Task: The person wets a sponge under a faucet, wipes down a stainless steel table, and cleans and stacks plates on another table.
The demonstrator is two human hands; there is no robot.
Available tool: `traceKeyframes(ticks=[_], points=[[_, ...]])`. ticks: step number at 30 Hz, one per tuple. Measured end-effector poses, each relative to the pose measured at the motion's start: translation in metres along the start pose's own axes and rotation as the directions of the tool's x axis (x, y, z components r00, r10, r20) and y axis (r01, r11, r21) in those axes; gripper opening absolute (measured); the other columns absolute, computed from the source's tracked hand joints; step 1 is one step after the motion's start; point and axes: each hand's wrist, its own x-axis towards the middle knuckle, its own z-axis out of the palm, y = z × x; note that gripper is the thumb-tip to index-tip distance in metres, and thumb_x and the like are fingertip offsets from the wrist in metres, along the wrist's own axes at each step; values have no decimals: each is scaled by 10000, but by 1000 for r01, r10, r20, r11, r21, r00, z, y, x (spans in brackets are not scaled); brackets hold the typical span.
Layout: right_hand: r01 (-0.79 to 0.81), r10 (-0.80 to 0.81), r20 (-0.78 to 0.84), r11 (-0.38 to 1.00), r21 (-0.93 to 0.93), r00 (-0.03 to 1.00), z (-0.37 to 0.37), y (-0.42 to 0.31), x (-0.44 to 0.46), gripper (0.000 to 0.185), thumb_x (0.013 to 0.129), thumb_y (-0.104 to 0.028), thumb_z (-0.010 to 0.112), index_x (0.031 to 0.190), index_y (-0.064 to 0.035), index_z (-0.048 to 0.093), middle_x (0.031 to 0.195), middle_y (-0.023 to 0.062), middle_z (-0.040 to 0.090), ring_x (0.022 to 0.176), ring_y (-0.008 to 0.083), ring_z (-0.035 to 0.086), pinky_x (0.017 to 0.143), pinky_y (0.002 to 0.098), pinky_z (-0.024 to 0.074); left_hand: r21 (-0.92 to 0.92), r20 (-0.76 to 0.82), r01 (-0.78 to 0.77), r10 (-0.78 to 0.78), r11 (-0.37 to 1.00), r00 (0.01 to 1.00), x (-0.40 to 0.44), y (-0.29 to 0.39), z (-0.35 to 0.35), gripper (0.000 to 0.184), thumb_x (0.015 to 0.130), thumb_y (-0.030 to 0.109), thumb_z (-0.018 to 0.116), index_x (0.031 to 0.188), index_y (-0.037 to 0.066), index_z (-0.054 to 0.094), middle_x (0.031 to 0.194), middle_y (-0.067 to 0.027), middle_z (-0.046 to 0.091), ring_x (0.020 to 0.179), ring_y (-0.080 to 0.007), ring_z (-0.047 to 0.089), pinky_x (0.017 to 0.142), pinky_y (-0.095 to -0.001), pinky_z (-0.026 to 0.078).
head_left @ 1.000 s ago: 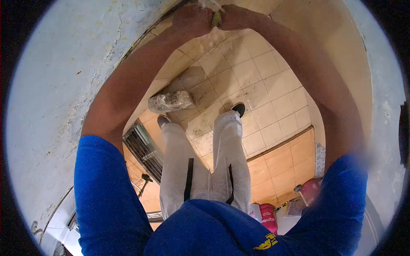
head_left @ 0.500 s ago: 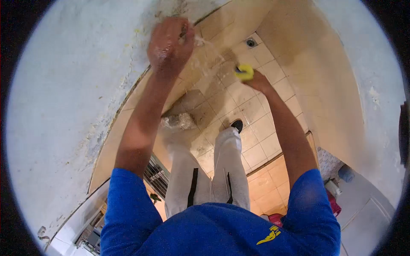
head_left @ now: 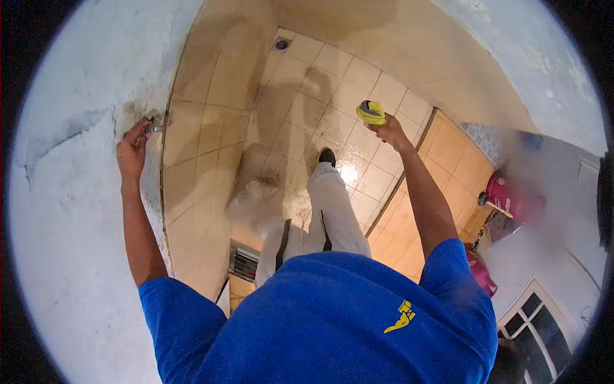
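My left hand is at the wall on the left, its fingers closed around a small metal tap. The fingers partly cover the tap. Out over the tiled floor, my right hand grips a soft yellow-and-grey pad, which bulges above the fingers. Whether it is a sponge or a folded cloth I cannot tell. Below it are the wet floor tiles.
A round floor drain lies in the far corner. Tiled walls border the floor, and the left wall has peeling paint. To the right are a raised tiled strip, a dark pink container and a white-framed window. My shoe stands on the tiles.
My left hand has moved from splashing water to the tap at the left wall. The view has turned. My right hand still holds the yellow-and-grey pad, now in sharper view.
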Motion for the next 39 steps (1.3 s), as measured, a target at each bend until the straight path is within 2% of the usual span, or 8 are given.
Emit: traceKeyframes(ticks=[4, 7, 9, 13, 19, 23, 30, 39], points=[[295, -368, 151, 884, 364, 917, -14, -12, 10, 257, 753, -73, 608, 1000, -37, 549, 757, 33, 588, 609, 106, 545, 514, 243, 445, 400, -157, 1, 68, 916, 985, 11, -8, 26, 325, 741, 28, 591, 1055, 109, 605, 876, -134, 624, 809, -309, 586, 701, -343, 465], [631, -645, 184, 764, 135, 742, -14, -86, -4, 300, 705, -2, 597, 998, -39, 547, 780, 91, 609, 669, 185, 588, 591, 288, 473, -347, -44, 45, -64, 937, 997, 25, 126, 87, 386, 769, 157, 545, 1135, 47, 494, 1020, -157, 551, 964, -284, 523, 839, -364, 411], [892, -885, 142, 451, 22, 443, -11, -121, 4, 329, 665, 8, 610, 983, -40, 545, 791, 135, 611, 727, 249, 605, 649, 322, 484, -597, 792, 751, 62, 283, 607, 42, 187, 136, 570, 826, 385, 471, 1263, 40, 349, 1170, -169, 483, 1091, -259, 459, 954, -401, 346], [794, -777, 273, 429, -431, 567, -51, -185, -18, 315, 623, -26, 623, 929, -36, 553, 795, 170, 597, 839, 331, 582, 730, 371, 476, -323, 760, 942, 619, 91, 201, 80, 280, 134, 570, 803, 477, 547, 1172, 56, 442, 969, -140, 572, 874, -212, 566, 809, -354, 453], [582, -589, 287, 403, -707, 756, -65, -188, 21, 196, 686, -178, 591, 806, -26, 621, 774, 189, 619, 791, 337, 614, 637, 416, 509, -435, 834, 251, 282, 865, 474, 140, 308, 173, 235, 677, 265, 681, 809, 86, 605, 642, -28, 587, 637, -173, 614, 527, -340, 475], [550, -441, 332, 603, -577, 833, -49, -185, 44, 242, 660, -232, 604, 719, 2, 615, 698, 178, 623, 691, 308, 621, 578, 398, 500, 70, 449, -494, 415, 867, 791, 135, 319, 149, 135, 690, 212, 621, 796, 129, 608, 672, -83, 612, 641, -243, 609, 524, -377, 453], [324, -311, 646, 940, 104, 697, -30, -185, 66, 127, 743, -187, 587, 712, -82, 522, 508, -8, 434, 392, 90, 362, 341, 242, 281, 178, 235, -682, 642, 709, 729, 139, 289, 133, 99, 717, 239, 589, 798, 182, 583, 644, -43, 608, 602, -241, 605, 595, -407, 423], [-236, -278, 792, 855, 462, 543, -26, -217, 58, 264, 798, -173, 551, 643, -165, 337, 500, -100, 257, 413, 22, 217, 356, 202, 150, 154, -249, -618, 635, 771, 731, 161, 263, 138, 147, 648, 243, 626, 730, 191, 516, 581, 1, 561, 525, -206, 561, 531, -350, 330]])
